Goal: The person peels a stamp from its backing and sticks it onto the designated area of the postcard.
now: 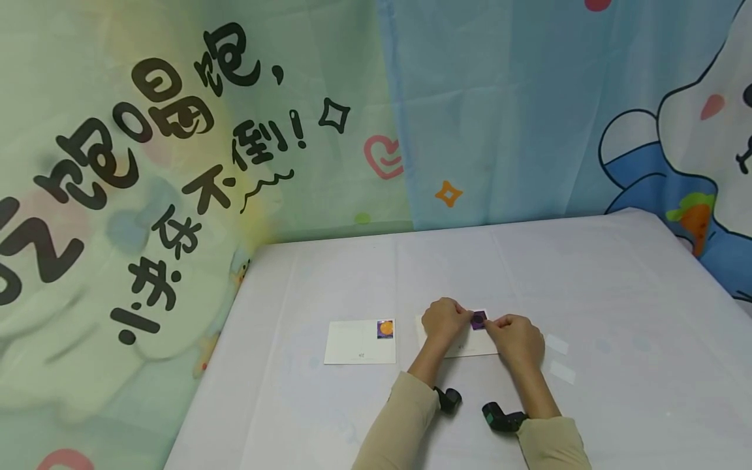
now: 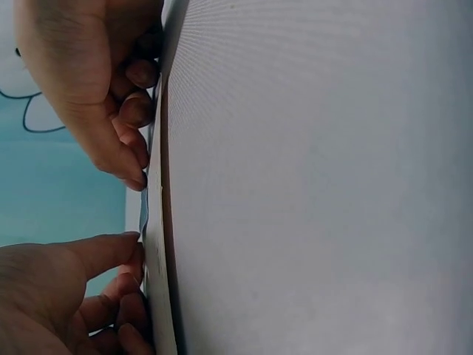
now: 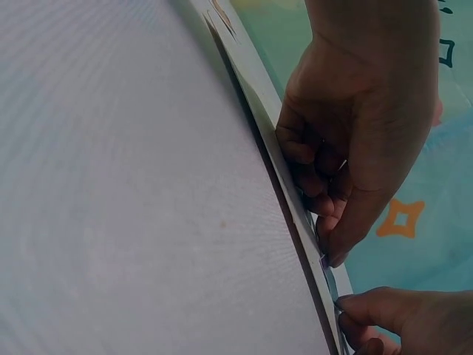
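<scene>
A purple stamp (image 1: 478, 320) with a dark round picture lies at the upper right of a white envelope (image 1: 472, 347) on the table. My left hand (image 1: 444, 321) pinches the stamp's left edge between thumb and finger. On the opposite side, my right hand (image 1: 518, 341) pinches its right edge. In the left wrist view, the thumb tips of the left hand (image 2: 55, 296) and right hand (image 2: 81, 81) come down close to the thin envelope edge, a short gap apart. The palms and curled fingers hide part of the envelope.
To the left lies a second white envelope (image 1: 349, 344) bearing an orange stamp (image 1: 385, 328) in its upper right corner. Two small pale paper pieces (image 1: 563, 373) lie right of my right hand. A white cloth covers the table (image 1: 294, 405); printed curtains (image 1: 470, 98) hang behind.
</scene>
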{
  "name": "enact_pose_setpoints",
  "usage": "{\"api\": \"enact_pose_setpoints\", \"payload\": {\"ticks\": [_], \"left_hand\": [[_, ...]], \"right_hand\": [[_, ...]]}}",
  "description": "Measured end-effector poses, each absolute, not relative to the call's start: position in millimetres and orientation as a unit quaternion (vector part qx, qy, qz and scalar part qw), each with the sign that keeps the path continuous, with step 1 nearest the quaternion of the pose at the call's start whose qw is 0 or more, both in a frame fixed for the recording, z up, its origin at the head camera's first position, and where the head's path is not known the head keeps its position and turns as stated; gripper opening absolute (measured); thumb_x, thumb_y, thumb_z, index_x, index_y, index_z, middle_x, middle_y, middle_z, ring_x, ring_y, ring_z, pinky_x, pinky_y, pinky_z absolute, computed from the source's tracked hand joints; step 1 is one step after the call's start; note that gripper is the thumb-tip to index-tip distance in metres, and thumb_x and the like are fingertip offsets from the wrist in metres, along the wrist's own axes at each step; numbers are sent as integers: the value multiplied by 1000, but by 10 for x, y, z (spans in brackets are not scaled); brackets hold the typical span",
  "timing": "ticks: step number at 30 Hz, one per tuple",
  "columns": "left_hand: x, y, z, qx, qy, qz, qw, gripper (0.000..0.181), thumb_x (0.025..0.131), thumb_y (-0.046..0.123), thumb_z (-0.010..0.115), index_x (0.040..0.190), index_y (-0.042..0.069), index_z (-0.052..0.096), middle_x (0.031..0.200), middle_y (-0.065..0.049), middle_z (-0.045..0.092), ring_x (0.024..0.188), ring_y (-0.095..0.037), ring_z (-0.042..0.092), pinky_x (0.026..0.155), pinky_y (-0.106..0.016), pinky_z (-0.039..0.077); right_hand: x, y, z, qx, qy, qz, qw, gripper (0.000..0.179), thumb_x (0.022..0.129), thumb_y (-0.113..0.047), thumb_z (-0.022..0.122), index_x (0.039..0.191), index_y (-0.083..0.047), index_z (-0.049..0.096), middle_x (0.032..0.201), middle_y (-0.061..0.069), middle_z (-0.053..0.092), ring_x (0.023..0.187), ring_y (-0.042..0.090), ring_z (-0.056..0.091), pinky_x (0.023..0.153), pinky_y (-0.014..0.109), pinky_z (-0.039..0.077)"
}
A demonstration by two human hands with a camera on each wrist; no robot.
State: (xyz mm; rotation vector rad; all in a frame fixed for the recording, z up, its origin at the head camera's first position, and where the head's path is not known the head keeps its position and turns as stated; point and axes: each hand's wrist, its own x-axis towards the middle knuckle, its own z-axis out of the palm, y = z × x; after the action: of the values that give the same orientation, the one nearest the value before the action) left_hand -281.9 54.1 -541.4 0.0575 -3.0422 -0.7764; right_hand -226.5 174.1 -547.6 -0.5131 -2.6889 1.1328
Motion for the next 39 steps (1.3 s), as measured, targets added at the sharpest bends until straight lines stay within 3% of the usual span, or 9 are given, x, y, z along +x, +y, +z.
{"api": "enact_pose_setpoints", "payload": {"ticks": [30,39], "left_hand": [[-2810,534,-5412,28,-966,-256,5,22,72,39,74,61,20,70,59,7,61,51,-8,50,46,-24,33],[-2801,529,-5390,29,-965,-262,-5,23,73,39,74,62,19,70,59,7,60,51,-8,50,48,-25,34]], "right_hand": [[-2258,1767,-5472,-164,-908,378,74,21,80,-22,63,67,-5,61,62,6,59,62,27,52,56,36,33],[-2252,1782,-5477,-160,-902,388,96,29,90,-26,55,75,-2,58,62,6,54,59,25,49,53,33,32]]}}
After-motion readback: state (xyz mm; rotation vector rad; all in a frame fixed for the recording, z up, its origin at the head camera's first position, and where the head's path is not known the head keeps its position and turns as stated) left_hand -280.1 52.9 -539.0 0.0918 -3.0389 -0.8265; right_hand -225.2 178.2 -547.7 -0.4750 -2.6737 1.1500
